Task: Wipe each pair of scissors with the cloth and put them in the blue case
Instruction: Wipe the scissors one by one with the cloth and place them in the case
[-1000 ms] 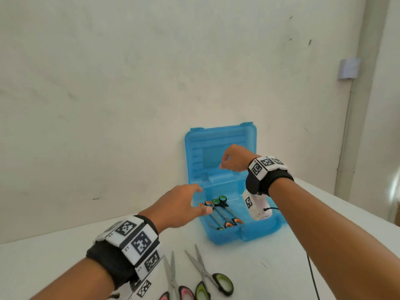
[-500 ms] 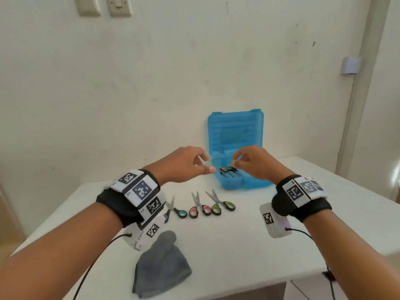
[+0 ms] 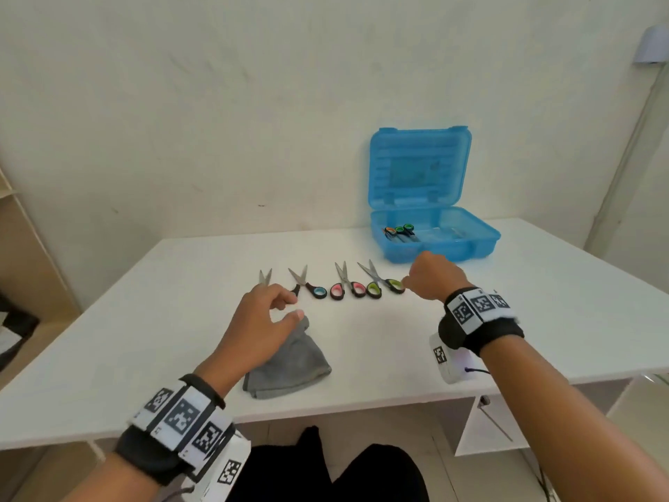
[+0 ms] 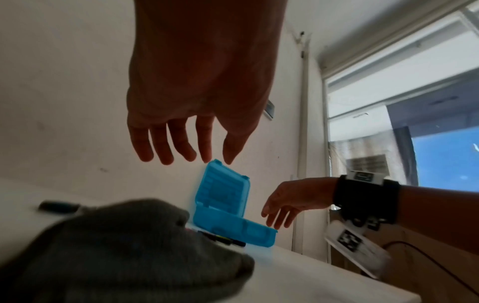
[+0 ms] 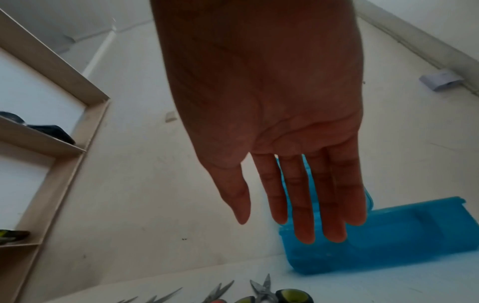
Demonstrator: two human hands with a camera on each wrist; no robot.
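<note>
Four pairs of scissors lie in a row across the middle of the head view, blades pointing away toward the wall, handles toward the person, likely lined up so each can be taken in turn. From left they are a pair half hidden by the left hand (image 3: 261,322), the blue-handled scissors (image 3: 307,282), the pink-handled scissors (image 3: 345,284) and the green-handled scissors (image 3: 380,282). The left hand hovers over the top of the grey cloth (image 3: 289,360), fingers loosely curved and holding nothing, seemingly about to take it up for wiping. The right hand (image 3: 432,277) sits just right of the green handles, nothing in its grasp, probably reaching for that pair. In the upper right the blue case (image 3: 434,244) stands with its lid propped upright against the wall, so its tray is free to receive; a few scissors already lie in its left part. All of this rests on the white table (image 3: 543,302).

In the left wrist view the left hand (image 4: 197,98) hangs from the top of the frame, fingers spread and relaxed above the cloth (image 4: 124,250) at lower left, not touching it. The case (image 4: 228,209) is at centre, the right hand (image 4: 290,203) beside it, fingers loose.

In the right wrist view the right hand (image 5: 267,123) fills the upper centre, fingers straight and close together, empty. The case (image 5: 388,235) lies at lower right, the green-handled scissors (image 5: 282,295) at the bottom edge below the fingertips.
</note>
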